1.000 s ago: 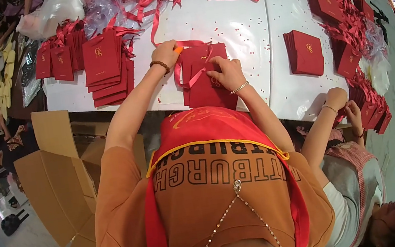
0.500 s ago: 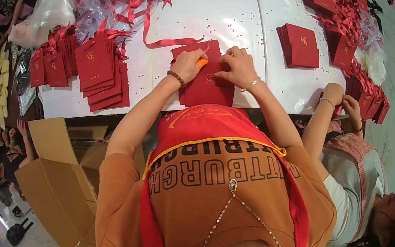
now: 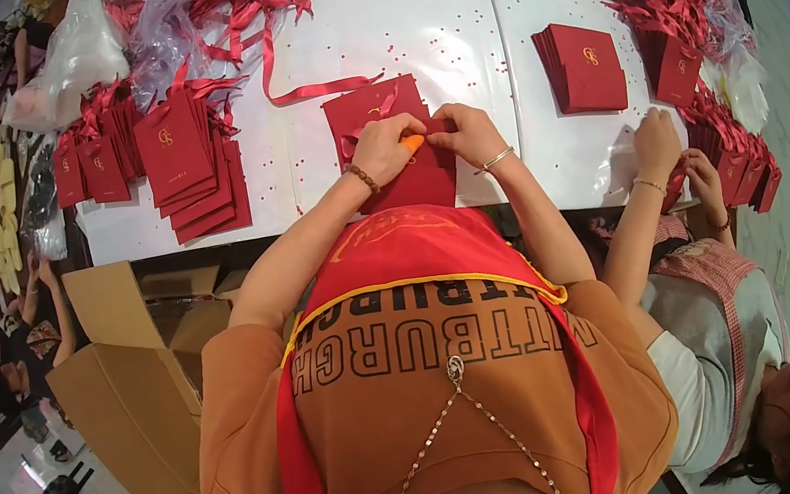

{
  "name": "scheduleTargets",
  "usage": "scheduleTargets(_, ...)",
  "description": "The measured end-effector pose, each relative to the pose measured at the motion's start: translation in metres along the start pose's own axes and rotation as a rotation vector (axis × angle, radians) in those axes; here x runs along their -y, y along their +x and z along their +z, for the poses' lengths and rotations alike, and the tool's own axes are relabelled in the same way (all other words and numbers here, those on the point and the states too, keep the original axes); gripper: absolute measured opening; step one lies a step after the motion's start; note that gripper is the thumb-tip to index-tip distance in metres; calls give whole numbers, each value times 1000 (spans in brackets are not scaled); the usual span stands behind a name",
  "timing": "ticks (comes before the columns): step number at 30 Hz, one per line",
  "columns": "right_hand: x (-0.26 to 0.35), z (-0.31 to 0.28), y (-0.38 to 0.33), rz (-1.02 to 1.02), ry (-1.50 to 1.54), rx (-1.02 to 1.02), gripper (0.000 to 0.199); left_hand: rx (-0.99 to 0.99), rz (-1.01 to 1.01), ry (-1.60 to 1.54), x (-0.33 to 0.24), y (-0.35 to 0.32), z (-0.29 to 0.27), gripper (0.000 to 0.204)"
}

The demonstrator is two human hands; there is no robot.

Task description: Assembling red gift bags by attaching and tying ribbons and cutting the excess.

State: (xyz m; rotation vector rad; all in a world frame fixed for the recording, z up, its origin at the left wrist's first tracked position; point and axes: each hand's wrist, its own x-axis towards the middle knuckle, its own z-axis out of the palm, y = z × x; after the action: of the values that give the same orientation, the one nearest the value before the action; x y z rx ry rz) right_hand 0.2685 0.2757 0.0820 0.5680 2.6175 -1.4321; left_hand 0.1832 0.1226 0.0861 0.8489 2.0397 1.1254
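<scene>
Small dark red paper bags (image 3: 422,188) lie overlapped on the white table in front of me, gold print on their fronts. My left hand (image 3: 387,150) is closed in a pinch over them, an orange cover on a fingertip. Opposite it, my right hand (image 3: 468,136) pinches a raised dark red edge of the top bag, which spans the gap between my fingertips. A shiny red ribbon (image 3: 352,142) shows beside my left hand. The exact grip under the left fingers is partly hidden.
Stacked red bags (image 3: 186,160) stand to the left, another stack (image 3: 584,69) to the right. Loose ribbons (image 3: 256,9) and clear plastic (image 3: 163,32) heap at the back. An open cardboard box (image 3: 127,386) is at the lower left. A co-worker's hand (image 3: 656,148) works on the right.
My hands have come closer together, and the raised red edge now shows between them. The co-worker's left hand has reached farther onto the table. The whole view has shifted slightly.
</scene>
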Motion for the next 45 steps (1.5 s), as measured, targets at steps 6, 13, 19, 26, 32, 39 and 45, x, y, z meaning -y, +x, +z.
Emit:
scheduleTargets(6, -7, 4, 1, 39, 56, 9, 30, -200, 93, 39, 8, 4, 10, 14)
scheduleTargets(13, -10, 6, -1, 1, 112, -19, 29, -225, 85, 211, -5, 4, 16, 17)
scheduleTargets(19, -4, 8, -8, -52, 79, -80, 25, -210, -4, 193, -3, 7, 16, 27)
scheduleTargets(26, -3, 9, -11, -51, 144, -71, 24, -226, 1, 209, -4, 9, 24, 23)
scheduleTargets(32, -12, 14, -16, -154, 207, -83, 24, -32, -16, 211, 0, 6, 7, 24)
scheduleTargets(39, 0, 13, -22, -276, 119, -106, 22, 294, -40, 478, -21, 38, -42, 32)
scheduleTargets(45, 14, 13, -26, -321, 84, -122, 19, 588, 24, 327, -12, 59, -46, 25)
